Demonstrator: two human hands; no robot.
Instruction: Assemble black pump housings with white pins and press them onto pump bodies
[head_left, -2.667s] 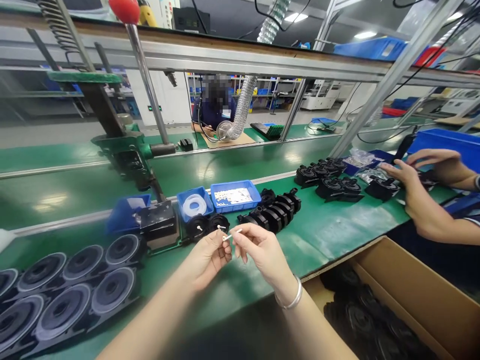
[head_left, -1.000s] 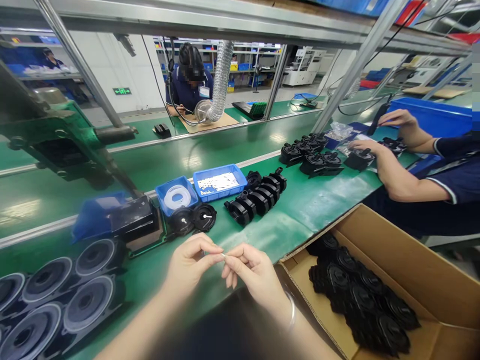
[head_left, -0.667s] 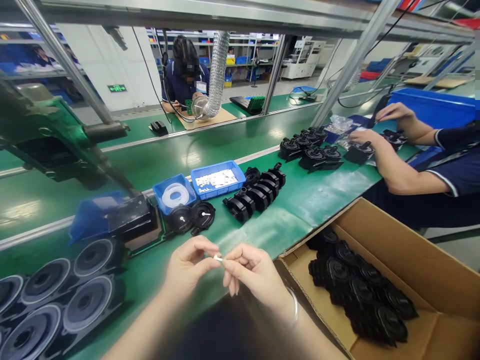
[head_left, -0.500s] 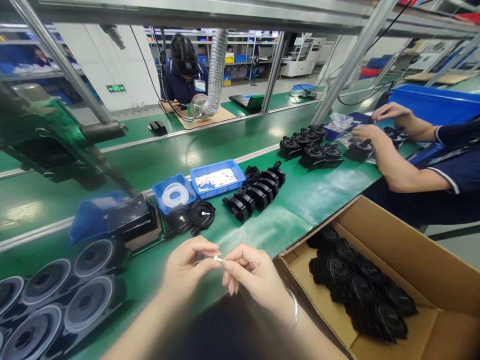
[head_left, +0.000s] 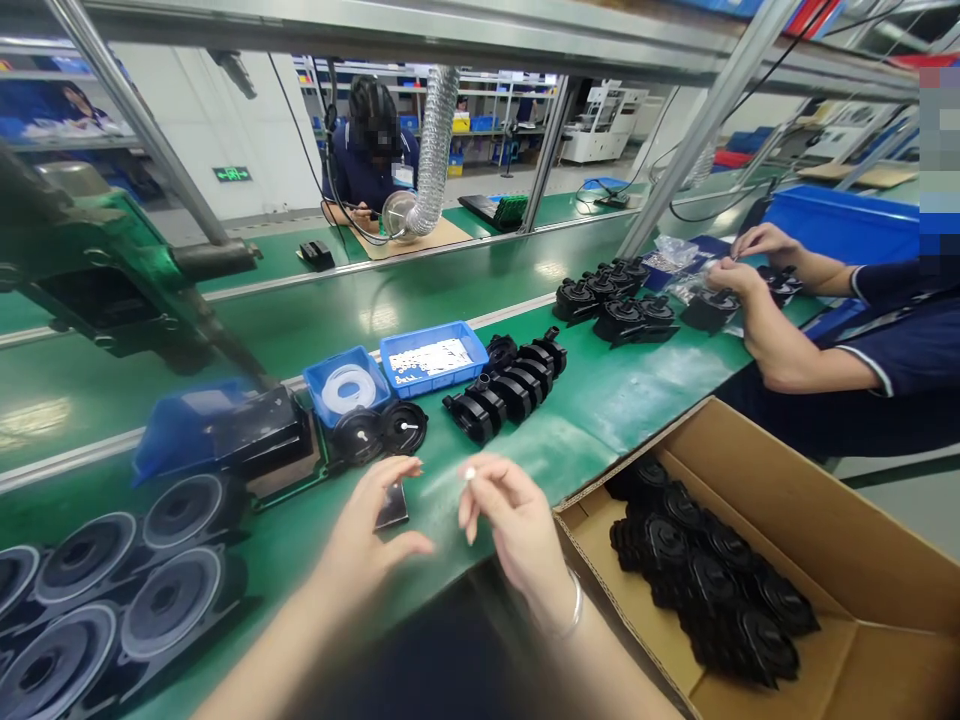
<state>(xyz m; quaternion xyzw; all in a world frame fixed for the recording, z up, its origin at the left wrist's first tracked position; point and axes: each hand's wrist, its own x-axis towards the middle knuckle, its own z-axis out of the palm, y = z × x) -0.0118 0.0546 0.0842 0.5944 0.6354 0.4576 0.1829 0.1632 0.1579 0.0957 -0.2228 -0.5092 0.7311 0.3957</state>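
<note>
My right hand (head_left: 517,525) is closed, pinching a small white plastic part (head_left: 470,474) between thumb and fingertips above the bench. To its left, my left hand (head_left: 367,530) is open, thumb and fingers apart, with nothing between them. A small dark block (head_left: 393,506) lies on the bench just behind the left hand, partly hidden by it. Beyond the hands lie two round black covers, the nearer right one (head_left: 405,427) with a white piece at its middle. A blue tray (head_left: 433,380) holds many small white parts; a blue bin (head_left: 319,395) beside it holds translucent rings.
Black housings (head_left: 510,390) stand in a row ahead. A cardboard box (head_left: 847,660) of black parts is at right. Ringed black parts (head_left: 172,605) and a green press (head_left: 112,260) are at left. A co-worker's hands (head_left: 739,270) work at far right; another person sits opposite.
My hands have drawn apart. The left hand has let go of the white part and opened; the right hand has lifted slightly, keeping the part. The dark block has come into view.
</note>
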